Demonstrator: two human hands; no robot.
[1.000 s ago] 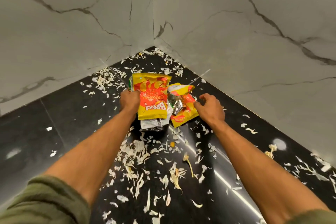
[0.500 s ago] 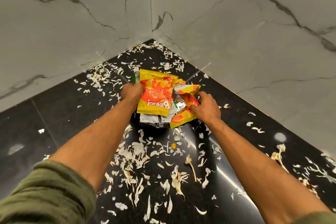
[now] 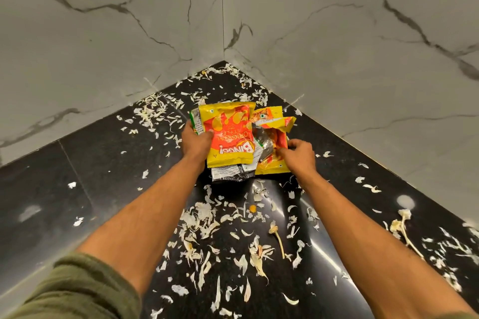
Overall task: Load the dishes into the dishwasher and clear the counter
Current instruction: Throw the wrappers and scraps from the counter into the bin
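Where two marble walls (image 3: 337,65) corner the black counter (image 3: 77,176), left hand (image 3: 195,144) and right hand (image 3: 300,156) clutch snack wrappers (image 3: 230,134) from either side.

Crumpled yellow-orange snack wrappers (image 3: 230,137) bunched on black counter (image 3: 77,176).

Yellow-and-red snack packet (image 3: 228,134) printed "BINGO!", upside down, "ORIGINAL STYLE" above it, smaller print unreadable

A glossy black counter (image 3: 77,176) is set into a marble-walled corner. White peel scraps (image 3: 204,220) are scattered across it (thickest near the middle), with pale stalks (image 3: 404,228) at the right and snack wrappers (image 3: 228,134) near the corner.
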